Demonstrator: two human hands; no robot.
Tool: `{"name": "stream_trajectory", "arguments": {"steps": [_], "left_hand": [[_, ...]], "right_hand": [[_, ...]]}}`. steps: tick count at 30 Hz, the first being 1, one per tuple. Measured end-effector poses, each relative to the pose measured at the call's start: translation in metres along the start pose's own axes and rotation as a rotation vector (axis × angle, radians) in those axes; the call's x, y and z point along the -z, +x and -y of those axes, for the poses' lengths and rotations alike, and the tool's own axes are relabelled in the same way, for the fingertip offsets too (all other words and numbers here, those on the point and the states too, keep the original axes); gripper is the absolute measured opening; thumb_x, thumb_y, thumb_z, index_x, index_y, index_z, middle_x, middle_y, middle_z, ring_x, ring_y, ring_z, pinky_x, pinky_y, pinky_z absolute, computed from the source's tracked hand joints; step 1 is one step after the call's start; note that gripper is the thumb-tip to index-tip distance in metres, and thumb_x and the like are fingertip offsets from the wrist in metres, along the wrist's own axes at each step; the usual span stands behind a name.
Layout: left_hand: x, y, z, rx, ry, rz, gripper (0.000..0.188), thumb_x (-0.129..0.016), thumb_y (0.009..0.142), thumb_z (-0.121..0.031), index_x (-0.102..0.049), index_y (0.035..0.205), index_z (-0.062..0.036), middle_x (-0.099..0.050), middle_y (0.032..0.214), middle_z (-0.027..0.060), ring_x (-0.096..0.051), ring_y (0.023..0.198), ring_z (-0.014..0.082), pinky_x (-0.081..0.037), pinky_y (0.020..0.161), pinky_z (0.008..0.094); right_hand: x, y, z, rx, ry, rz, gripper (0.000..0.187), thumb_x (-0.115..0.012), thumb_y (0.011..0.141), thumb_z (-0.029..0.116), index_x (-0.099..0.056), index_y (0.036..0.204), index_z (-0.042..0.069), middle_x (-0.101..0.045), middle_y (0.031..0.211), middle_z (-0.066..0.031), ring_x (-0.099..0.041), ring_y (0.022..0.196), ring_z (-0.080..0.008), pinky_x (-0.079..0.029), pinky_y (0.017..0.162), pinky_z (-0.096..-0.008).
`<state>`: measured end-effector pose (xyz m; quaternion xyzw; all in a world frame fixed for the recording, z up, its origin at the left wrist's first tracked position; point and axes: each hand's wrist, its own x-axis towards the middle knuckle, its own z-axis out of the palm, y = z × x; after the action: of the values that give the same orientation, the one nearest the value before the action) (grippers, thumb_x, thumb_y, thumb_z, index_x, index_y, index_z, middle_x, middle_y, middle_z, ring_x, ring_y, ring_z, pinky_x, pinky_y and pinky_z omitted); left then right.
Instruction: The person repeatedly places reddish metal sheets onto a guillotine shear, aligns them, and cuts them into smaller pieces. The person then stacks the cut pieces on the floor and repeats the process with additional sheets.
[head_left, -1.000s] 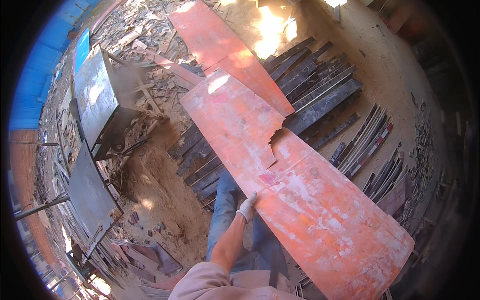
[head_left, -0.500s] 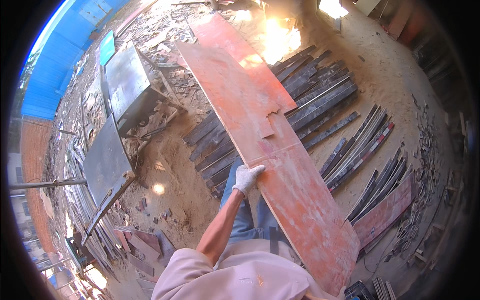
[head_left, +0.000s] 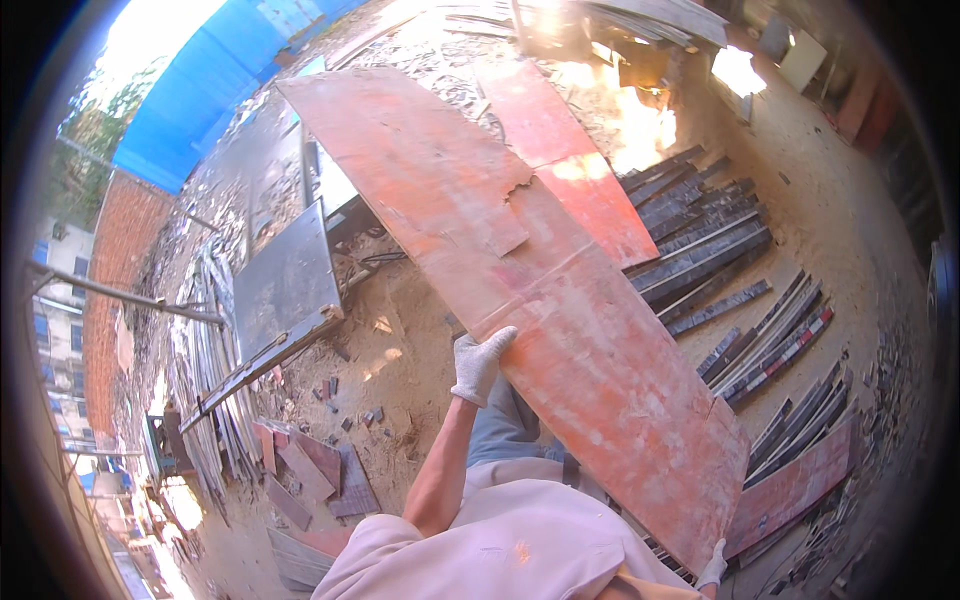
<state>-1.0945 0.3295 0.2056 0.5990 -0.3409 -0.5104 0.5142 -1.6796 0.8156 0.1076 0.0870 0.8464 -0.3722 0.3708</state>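
Note:
A long, worn, red-faced plywood board (head_left: 610,380) stretches across the view from upper left to lower right, raised off the ground. It has a ragged notch on its far edge and a seam across its middle. My left hand (head_left: 482,364), in a white knit glove, grips the board's left edge near the middle, thumb over the top face. My right hand (head_left: 713,565), also gloved, holds the near right corner, with its fingers partly hidden. Beyond, another red plywood sheet (head_left: 575,140) lies partly behind the held board.
Dark wooden strips (head_left: 705,225) lie stacked right of the board, with narrower bundles (head_left: 775,335) nearer. At left stands a table with a dark metal top (head_left: 290,285). Small plywood offcuts (head_left: 310,465) lie on the sandy ground. A blue metal fence (head_left: 200,110) stands at far left.
The board has swung leftward at its far end and risen, uncovering more of the sheet behind it. My right hand has come into clearer view at the near corner. My view has turned left.

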Motion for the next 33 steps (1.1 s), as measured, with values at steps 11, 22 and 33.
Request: {"name": "stream_trajectory", "arguments": {"steps": [11, 22, 33], "left_hand": [[0.188, 0.031, -0.013, -0.070, -0.358, -0.358, 0.019, -0.082, 0.092, -0.012, -0.081, 0.103, 0.0030, -0.075, 0.091, 0.0001, -0.066, 0.077, 0.0075, -0.055, 0.068, 0.0272], [0.509, 0.113, -0.011, 0.067, -0.374, -0.676, 0.010, -0.082, 0.090, -0.009, -0.080, 0.095, -0.0014, -0.072, 0.089, -0.0012, -0.063, 0.077, 0.0072, -0.050, 0.065, 0.0259], [0.631, 0.273, -0.020, 0.108, -0.833, -0.781, 0.011, -0.083, 0.087, -0.007, -0.077, 0.094, -0.0034, -0.072, 0.093, 0.0023, -0.066, 0.080, 0.0137, -0.054, 0.070, 0.0320]], "right_hand": [[-0.176, 0.044, 0.185, 0.250, -0.528, -0.027, 0.102, -0.075, 0.086, 0.069, -0.055, 0.140, -0.015, -0.064, 0.137, -0.0182, -0.064, 0.118, -0.0302, -0.055, 0.101, -0.0444], [-0.505, -0.115, 0.352, 0.627, -0.751, 0.109, 0.086, -0.072, 0.091, 0.065, -0.063, 0.134, -0.009, -0.069, 0.130, -0.0160, -0.066, 0.116, -0.0266, -0.054, 0.101, -0.0426], [-0.805, -0.310, 0.399, 0.461, 0.163, 1.114, 0.056, -0.067, 0.098, 0.056, -0.070, 0.125, 0.007, -0.073, 0.122, -0.0080, -0.068, 0.114, -0.0253, -0.052, 0.105, -0.0436]]}}
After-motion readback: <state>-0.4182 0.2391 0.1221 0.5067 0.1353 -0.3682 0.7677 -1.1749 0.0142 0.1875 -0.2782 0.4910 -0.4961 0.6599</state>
